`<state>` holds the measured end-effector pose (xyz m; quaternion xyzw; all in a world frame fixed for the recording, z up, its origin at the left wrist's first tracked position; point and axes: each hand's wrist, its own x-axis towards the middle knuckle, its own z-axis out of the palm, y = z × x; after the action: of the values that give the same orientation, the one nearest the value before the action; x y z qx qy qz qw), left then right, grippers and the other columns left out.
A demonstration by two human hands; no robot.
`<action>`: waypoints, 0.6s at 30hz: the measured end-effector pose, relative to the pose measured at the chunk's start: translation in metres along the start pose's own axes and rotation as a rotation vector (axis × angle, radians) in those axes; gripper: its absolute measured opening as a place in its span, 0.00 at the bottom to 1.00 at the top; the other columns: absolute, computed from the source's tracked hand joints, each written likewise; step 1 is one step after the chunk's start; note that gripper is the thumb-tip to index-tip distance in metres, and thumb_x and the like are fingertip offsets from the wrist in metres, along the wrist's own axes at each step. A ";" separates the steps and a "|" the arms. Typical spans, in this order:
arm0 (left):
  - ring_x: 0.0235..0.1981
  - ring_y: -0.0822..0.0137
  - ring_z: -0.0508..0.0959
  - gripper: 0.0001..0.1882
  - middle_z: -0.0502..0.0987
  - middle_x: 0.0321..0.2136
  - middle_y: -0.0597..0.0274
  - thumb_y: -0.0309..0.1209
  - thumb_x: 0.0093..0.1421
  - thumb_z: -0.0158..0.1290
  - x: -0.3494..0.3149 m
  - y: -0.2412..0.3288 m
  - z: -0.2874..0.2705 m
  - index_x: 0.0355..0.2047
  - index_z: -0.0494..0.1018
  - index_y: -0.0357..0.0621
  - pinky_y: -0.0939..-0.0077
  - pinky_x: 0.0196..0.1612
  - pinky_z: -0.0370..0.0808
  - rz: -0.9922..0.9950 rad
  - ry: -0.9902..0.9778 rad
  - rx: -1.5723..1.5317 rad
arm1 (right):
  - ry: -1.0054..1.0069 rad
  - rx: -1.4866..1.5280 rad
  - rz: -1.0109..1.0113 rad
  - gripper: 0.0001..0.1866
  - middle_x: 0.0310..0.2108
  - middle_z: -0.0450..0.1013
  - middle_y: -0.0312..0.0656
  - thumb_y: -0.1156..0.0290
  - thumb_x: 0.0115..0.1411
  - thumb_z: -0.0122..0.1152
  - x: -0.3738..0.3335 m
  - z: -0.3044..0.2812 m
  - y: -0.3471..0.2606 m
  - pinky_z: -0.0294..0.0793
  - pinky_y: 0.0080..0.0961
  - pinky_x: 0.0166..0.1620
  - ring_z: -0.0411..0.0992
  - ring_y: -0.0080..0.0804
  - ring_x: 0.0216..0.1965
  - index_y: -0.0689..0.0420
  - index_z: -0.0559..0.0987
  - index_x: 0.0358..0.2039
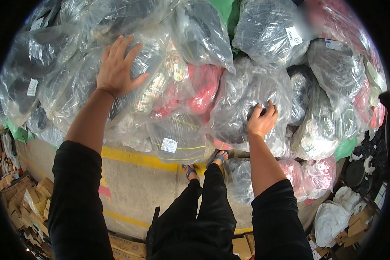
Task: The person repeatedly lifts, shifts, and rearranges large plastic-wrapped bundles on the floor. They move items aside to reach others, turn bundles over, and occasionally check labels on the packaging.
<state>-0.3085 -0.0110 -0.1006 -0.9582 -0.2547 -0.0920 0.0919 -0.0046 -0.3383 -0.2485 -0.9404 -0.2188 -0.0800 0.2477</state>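
Note:
My left hand (119,67) lies spread, fingers apart, on a clear plastic bag (149,47) at the upper left of a pile. Farther right, my right hand (263,119) has its fingers curled into the surface of another clear plastic bag (234,104) with dark contents, gripping its film. Between the hands, a bag with red contents (203,89) and a bag with multicoloured patterned contents (173,65) show through the plastic. Below them, a flat clear bag (182,145) with grey contents carries a white label (169,145).
More filled clear bags (268,30) are heaped across the far side, some bulging to the right. Smaller bags (240,180) sit on the floor by my feet. Yellow lines (138,158) mark the concrete floor (138,186). Cardboard (41,195) lies at the left, white sacks (334,221) at the lower right.

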 end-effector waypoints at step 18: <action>0.68 0.42 0.56 0.43 0.59 0.66 0.49 0.46 0.46 0.66 0.005 0.003 -0.009 0.62 0.65 0.48 0.42 0.67 0.54 -0.057 -0.099 -0.058 | 0.003 0.014 0.002 0.29 0.61 0.63 0.61 0.59 0.59 0.56 0.002 -0.002 -0.004 0.56 0.52 0.64 0.61 0.59 0.63 0.59 0.71 0.58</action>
<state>-0.3043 -0.0131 -0.0914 -0.9563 -0.2831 -0.0546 0.0489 -0.0051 -0.3354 -0.2443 -0.9387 -0.2182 -0.0797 0.2548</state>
